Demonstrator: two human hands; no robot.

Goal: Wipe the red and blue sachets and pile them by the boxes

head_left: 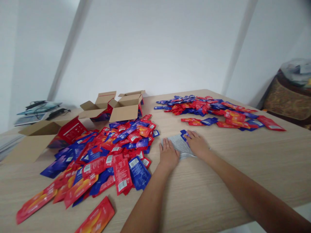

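Observation:
A grey patterned sheet or pouch lies flat on the wooden table. My left hand rests on its left edge, fingers extended. On its right part lies my right hand, fingers spread, touching a small blue packet at the sheet's top edge. Whether the right fingers grip that packet is hard to see; they look flat. To the left spreads a large pile of red and blue packets, and a second pile sits farther back on the right.
Open cardboard boxes stand at the left and behind the near pile. Papers and dark cables lie at the far left. A single red packet is near the front edge. A brown patterned chair holds a plastic bag at the right.

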